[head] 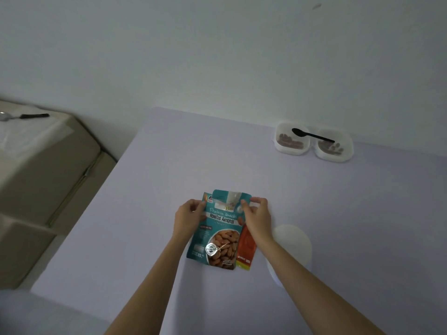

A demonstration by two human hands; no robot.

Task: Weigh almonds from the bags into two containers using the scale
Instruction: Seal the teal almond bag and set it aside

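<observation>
A pale lilac table point(169, 153) fills most of the view, pushed against a plain white wall. To its left stands a beige upholstered piece of furniture point(43, 160), with a dark-handled utensil point(24, 116) lying on top.

Near the person, a round white scale point(294, 243) sits on the table, partly hidden by the right forearm. Just left of it, a teal bag of roasted almonds point(217, 238) lies with its top edge towards the wall. An orange packet point(246, 247) is tucked partly beneath its right side.

At the far right corner, two clear containers, the left point(291, 141) and the right point(333, 148), sit side by side, each holding some almonds. A black spoon point(312, 135) rests across both rims.

The left hand point(189, 215) pinches the bag's top left corner between curled fingers and thumb. The right hand point(257, 215) pinches the top right corner likewise.

The top looks folded or parted, so the person seems to be working the mouth of the bag; whether opening or closing it, I cannot tell. To do it well, they should keep both pinches level and pull evenly, holding the bag flat so no almonds spill.
</observation>
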